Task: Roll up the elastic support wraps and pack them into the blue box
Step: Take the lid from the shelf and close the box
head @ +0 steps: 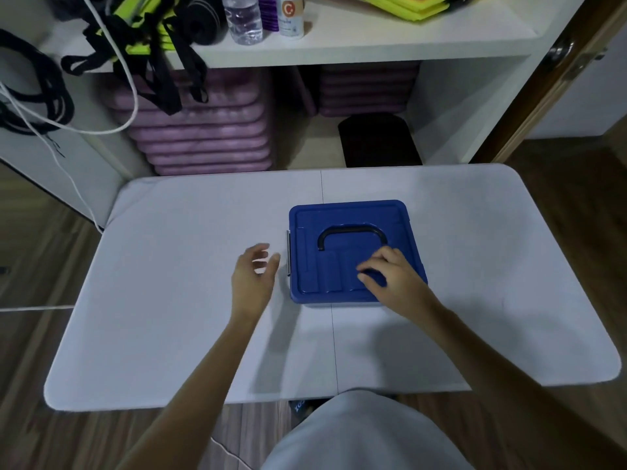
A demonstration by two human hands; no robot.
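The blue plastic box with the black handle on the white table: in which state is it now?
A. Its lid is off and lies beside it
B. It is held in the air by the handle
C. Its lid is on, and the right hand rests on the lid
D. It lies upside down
C: the blue plastic box sits closed on the white table, the right hand resting on its lid while the left hand hangs open beside it.

Head view, steeply down, near table (190,334)
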